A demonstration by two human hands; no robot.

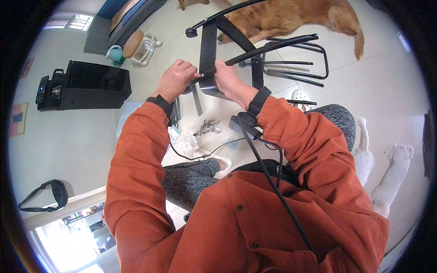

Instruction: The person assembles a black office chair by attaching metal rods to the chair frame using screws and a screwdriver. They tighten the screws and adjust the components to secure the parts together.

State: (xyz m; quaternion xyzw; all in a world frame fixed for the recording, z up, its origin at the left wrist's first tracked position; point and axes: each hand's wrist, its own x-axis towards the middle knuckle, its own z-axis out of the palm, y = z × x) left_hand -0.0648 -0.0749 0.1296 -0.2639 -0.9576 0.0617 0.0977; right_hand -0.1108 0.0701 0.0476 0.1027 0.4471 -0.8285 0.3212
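Note:
A black metal frame [209, 50] with flat bars and round tubes is held up in front of me, its near corner between my hands. My right hand [230, 82] is closed round the flat bar at that corner. Just left of it, my left hand [178, 78] is closed on a black tube [194, 82] that meets the frame. Its thumb and finger are near a small shiny screw head [201, 75]. The palm side of the left hand is hidden, so anything else in it cannot be seen. Black bands circle both wrists.
Bent black tubes [321, 59] lie on the floor beyond the frame. A brown dog [296, 18] lies behind them; white animals [392, 177] are at right. Metal brackets [209, 127] and plastic bags [185, 142] lie below my hands. A black cable [268, 177] crosses my jacket.

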